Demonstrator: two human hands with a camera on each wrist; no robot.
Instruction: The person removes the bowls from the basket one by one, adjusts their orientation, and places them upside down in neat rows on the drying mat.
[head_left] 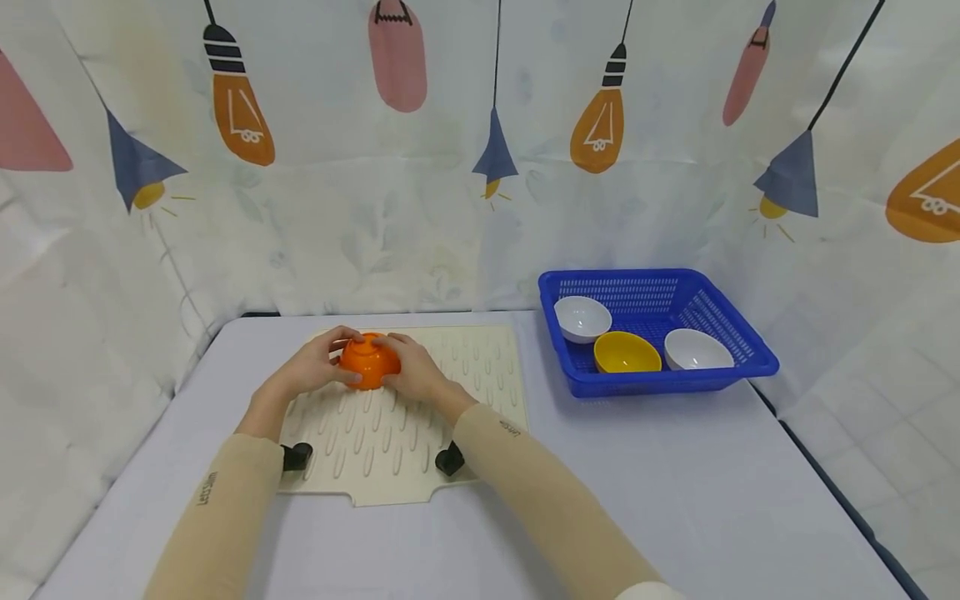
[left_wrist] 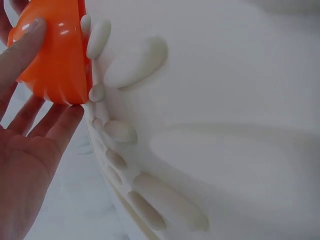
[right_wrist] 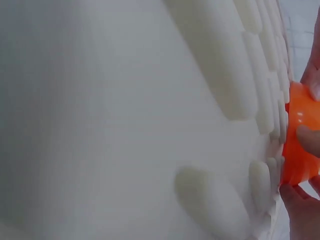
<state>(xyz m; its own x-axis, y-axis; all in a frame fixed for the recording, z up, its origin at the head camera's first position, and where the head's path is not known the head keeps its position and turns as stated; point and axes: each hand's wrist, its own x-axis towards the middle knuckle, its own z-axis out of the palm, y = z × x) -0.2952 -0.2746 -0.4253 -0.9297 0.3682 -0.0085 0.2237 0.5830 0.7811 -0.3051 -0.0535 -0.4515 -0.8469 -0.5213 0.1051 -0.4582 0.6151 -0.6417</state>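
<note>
An orange bowl (head_left: 369, 367) sits upside down, rim against a cream ridged drying mat (head_left: 390, 471), near the mat's far left part. My left hand (head_left: 309, 364) holds the bowl from its left side, thumb toward me and fingers bent over the far side. From the opposite side my right hand (head_left: 417, 367) holds it the same way. Both wrist views show the glossy orange bowl (left_wrist: 60, 65) at the frame's edge, with fingertips touching its wall. In the right wrist view the bowl (right_wrist: 297, 160) is partly cut off.
At the right back stands a blue perforated basket (head_left: 675, 383). In it are a yellow bowl (head_left: 627, 353), a white bowl (head_left: 582, 318) and another white bowl (head_left: 697, 350). The white-covered table (head_left: 637, 483) reaches to a patterned curtain (head_left: 420, 233) behind.
</note>
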